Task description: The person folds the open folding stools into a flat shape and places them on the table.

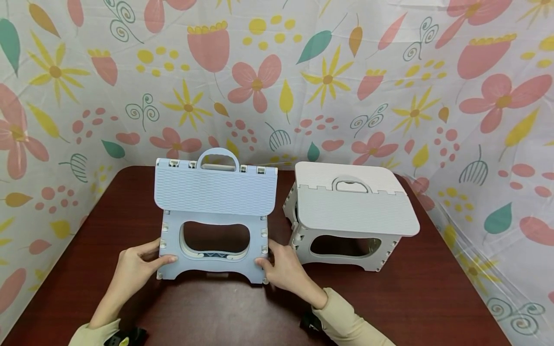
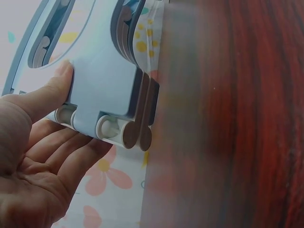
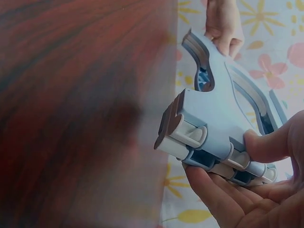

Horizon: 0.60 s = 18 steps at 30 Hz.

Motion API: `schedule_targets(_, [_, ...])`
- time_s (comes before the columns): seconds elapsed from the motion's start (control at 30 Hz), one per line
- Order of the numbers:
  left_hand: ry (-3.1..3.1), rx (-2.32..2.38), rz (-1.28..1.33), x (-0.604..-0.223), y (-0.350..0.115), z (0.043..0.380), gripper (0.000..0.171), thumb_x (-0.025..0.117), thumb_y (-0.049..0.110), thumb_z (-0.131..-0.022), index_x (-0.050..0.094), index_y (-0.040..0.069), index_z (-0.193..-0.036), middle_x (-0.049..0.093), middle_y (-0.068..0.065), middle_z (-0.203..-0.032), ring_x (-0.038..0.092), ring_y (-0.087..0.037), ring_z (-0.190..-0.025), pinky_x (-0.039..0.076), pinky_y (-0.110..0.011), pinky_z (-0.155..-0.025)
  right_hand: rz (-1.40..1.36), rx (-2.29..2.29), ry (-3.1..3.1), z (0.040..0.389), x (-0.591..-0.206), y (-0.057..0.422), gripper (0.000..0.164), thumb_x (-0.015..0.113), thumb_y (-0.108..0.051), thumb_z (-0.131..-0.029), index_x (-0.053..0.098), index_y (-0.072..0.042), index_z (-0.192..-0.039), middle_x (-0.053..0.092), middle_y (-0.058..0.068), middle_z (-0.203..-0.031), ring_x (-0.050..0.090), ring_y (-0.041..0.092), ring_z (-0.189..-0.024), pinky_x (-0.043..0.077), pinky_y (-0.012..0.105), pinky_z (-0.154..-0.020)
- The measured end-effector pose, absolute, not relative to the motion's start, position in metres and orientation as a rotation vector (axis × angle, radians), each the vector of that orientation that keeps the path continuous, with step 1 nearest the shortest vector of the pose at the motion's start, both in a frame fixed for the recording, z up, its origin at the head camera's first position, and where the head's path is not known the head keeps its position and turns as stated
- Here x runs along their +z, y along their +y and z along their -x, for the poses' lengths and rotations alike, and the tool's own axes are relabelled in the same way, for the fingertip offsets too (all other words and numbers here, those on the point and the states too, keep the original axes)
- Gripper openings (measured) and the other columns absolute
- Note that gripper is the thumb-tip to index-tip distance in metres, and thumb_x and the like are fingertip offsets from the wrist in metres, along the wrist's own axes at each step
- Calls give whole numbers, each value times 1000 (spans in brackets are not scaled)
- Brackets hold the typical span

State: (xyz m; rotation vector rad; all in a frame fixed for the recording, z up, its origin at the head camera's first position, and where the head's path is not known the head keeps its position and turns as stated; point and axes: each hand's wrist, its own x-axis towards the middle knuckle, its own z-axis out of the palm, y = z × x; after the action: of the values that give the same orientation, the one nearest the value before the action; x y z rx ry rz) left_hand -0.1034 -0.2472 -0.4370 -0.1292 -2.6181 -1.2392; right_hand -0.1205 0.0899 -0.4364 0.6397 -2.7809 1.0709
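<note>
A light blue plastic folding stool [image 1: 216,192] stands upright at the left middle of the table, its legs flat together and its top panel tipped toward me, with a loop handle above. My left hand [image 1: 137,264] grips its lower left edge, thumb on the front face. At the lower right edge my right hand [image 1: 287,269] holds it the same way. The left wrist view shows the left thumb [image 2: 52,92] on the panel and fingers behind the hinged edge. In the right wrist view the right thumb [image 3: 268,145] presses the face beside the hinges, fingers underneath.
A white folding stool [image 1: 355,206] stands unfolded to the right, close beside the blue one. The dark red-brown wooden table [image 1: 207,312] backs onto a flower-printed curtain [image 1: 277,72], which also rises along both sides.
</note>
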Motion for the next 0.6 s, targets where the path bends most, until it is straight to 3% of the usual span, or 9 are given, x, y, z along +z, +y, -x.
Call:
schedule_targets(0.37, [-2677,-1259,81,-436,-248,105,59,83,22,-75,62,-5,-123,68,-24,-111,55,18,-82,49,-10,-61,-614,1123,-2784,119,-439,89,18,74,-16,-84,65,-6,-96,69,3,-73,50,2,-58,44,20,-57])
schedule_targets(0.6, [-2713,-1252,45,-434,-247,105,60,83,24,-76,62,-4,-124,67,-25,-111,69,-7,-86,55,-19,-63,-592,1172,-2801,118,-440,89,17,73,-16,-85,65,-4,-95,67,3,-69,47,0,-54,42,19,-54])
